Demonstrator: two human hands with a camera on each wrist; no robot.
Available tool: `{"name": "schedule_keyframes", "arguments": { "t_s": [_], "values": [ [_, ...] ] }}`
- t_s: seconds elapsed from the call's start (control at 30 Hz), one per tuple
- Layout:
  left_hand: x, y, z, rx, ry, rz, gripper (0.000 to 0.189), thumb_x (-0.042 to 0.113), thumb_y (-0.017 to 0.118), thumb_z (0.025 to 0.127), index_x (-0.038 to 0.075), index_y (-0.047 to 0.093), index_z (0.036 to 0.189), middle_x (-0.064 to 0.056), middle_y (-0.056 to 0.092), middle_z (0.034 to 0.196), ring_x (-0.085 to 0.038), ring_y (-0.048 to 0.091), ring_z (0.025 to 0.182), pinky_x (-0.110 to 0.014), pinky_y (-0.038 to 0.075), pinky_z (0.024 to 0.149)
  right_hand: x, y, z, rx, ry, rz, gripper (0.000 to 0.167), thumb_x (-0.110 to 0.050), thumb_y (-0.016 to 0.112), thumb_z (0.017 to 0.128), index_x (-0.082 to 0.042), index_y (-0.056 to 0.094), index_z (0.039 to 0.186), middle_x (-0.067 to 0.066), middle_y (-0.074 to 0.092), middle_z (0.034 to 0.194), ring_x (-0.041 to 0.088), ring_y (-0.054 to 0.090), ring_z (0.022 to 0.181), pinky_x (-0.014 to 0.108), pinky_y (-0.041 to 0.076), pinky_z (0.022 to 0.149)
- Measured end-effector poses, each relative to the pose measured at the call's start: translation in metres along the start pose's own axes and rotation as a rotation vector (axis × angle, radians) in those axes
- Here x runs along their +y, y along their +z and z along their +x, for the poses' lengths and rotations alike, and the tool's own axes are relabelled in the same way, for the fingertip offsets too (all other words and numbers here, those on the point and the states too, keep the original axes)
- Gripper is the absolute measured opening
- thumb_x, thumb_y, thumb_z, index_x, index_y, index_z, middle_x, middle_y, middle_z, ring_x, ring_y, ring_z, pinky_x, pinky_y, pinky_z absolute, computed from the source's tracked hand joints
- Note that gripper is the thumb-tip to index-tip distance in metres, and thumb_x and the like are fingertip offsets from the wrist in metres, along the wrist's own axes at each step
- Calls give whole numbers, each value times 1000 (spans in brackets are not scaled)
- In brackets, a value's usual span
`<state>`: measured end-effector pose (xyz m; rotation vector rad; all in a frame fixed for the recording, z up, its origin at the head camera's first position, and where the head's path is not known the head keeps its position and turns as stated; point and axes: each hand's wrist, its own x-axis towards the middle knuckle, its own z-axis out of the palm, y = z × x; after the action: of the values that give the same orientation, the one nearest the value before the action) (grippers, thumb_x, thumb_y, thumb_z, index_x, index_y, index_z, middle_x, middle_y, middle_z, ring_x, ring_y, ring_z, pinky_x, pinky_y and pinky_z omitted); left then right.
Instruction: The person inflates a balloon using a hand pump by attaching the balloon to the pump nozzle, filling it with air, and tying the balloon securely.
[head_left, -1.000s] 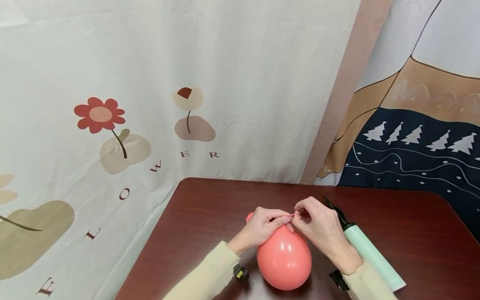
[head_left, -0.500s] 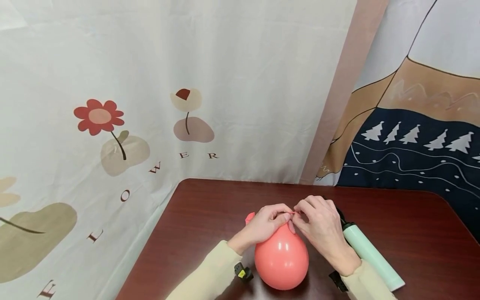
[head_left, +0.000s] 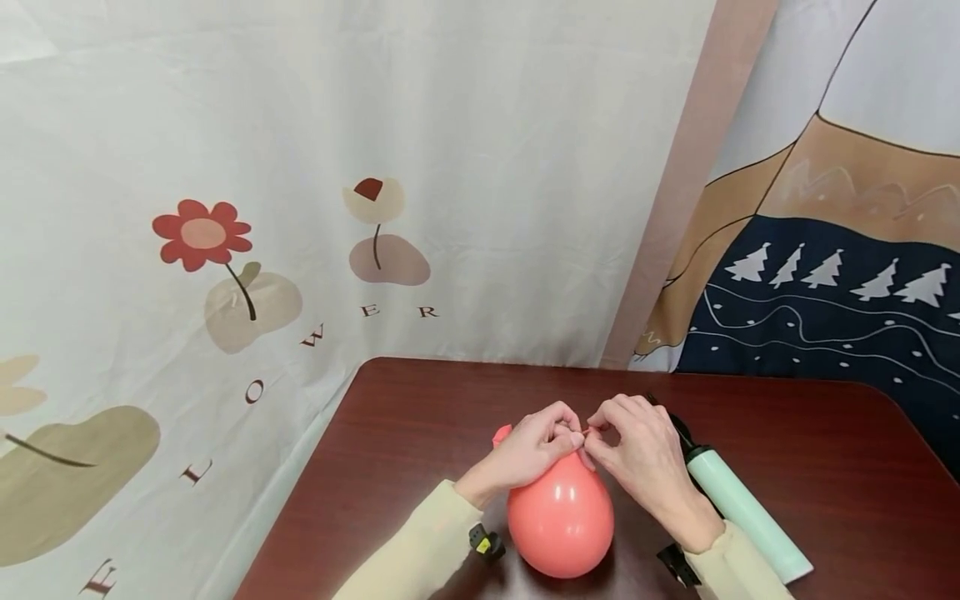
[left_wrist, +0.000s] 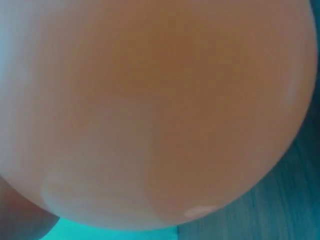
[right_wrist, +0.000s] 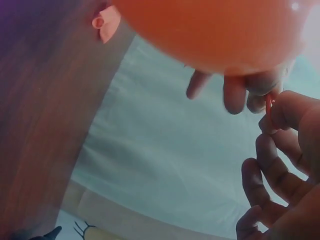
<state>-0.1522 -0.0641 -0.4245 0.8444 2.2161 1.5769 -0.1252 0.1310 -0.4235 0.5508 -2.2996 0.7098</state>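
Note:
A coral-red inflated balloon point(head_left: 561, 521) hangs neck-up between the hands, low over the table. Its round side fills most of the left wrist view. My left hand point(head_left: 525, 454) pinches the neck at the top, with the index finger bent and raised. My right hand point(head_left: 637, 454) pinches the thin end of the neck between thumb and index finger, close against the left fingertips. From the right wrist view, a short loop of the neck point(right_wrist: 269, 105) shows at the right thumb and finger. Exactly how the neck is wound is hidden by the fingers.
A mint-green hand pump point(head_left: 750, 512) with a black top lies right of the right hand on the dark red-brown table point(head_left: 420, 408). A limp coral balloon point(right_wrist: 106, 24) lies behind the left hand. Printed curtains point(head_left: 510, 208) hang along the table's back edge.
The stretch of neck between the two hands has become shorter, and the left index finger has bent higher. The balloon has shifted slightly left. Both hands keep their hold.

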Motion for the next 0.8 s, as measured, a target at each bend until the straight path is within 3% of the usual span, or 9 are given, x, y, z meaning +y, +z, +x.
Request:
{"name": "schedule_keyframes", "arguments": {
  "t_s": [0.1, 0.2, 0.3, 0.4, 0.5, 0.6, 0.7, 0.8],
  "values": [
    [0, 4, 2, 103, 15, 116, 7, 17, 67, 102, 11, 62, 101, 3, 75, 83, 0, 63, 78, -21, 49, 76, 0, 0, -1, -5, 37, -10, 20, -7, 79, 69, -22, 68, 76, -10, 63, 76, 13, 54, 71, 35, 40, 66],
    [-4, 10, 3, 216, 80, 141, 6, 16, 71, 99, 14, 66, 97, 2, 76, 84, -1, 64, 76, -22, 51, 73, -1, 1, 0, -17, 76, -13, 17, -8, 78, 71, -22, 69, 77, -10, 64, 77, 10, 53, 67, 34, 41, 65],
    [-11, 15, 4, 331, 240, 191, 6, 11, 72, 98, 9, 66, 99, -6, 79, 96, -7, 73, 91, -28, 58, 86, -3, 2, 2, -29, 107, -9, 16, -8, 79, 73, -21, 70, 78, -9, 66, 79, 9, 53, 66, 35, 42, 66],
    [-20, 17, 4, 411, 418, 316, 11, 11, 69, 100, 5, 61, 104, -13, 77, 109, -18, 73, 109, -36, 55, 100, -5, 5, 4, -44, 135, 9, 15, -8, 80, 74, -20, 71, 79, -8, 68, 80, 9, 52, 65, 34, 43, 64],
    [-29, 17, 5, 440, 554, 439, 18, 21, 60, 104, 3, 59, 107, -14, 76, 114, -22, 70, 116, -35, 53, 101, -7, 4, 4, -66, 181, 55, 15, -7, 80, 75, -19, 72, 80, -7, 69, 81, 10, 52, 63, 33, 44, 59],
    [-31, 14, 6, 453, 633, 504, 28, 31, 54, 105, 4, 59, 108, -12, 75, 117, -25, 68, 120, -31, 54, 99, -6, 4, 4, -75, 224, 123, 16, -6, 80, 75, -19, 73, 81, -6, 71, 82, 8, 50, 61, 29, 43, 54],
    [-31, 10, 6, 451, 666, 494, 28, 31, 55, 106, 3, 61, 106, -10, 75, 118, -29, 66, 123, -38, 52, 104, -4, 0, 5, -112, 286, 197, 15, -6, 78, 77, -20, 73, 81, -7, 71, 82, 6, 50, 60, 27, 43, 53],
    [-31, 8, 5, 467, 636, 433, 20, 23, 60, 105, 3, 62, 105, -9, 76, 117, -30, 65, 126, -47, 49, 108, -3, -6, 6, -173, 389, 259, 14, -8, 77, 80, -21, 74, 82, -7, 70, 80, 6, 50, 55, 26, 43, 52]
  ]
}}
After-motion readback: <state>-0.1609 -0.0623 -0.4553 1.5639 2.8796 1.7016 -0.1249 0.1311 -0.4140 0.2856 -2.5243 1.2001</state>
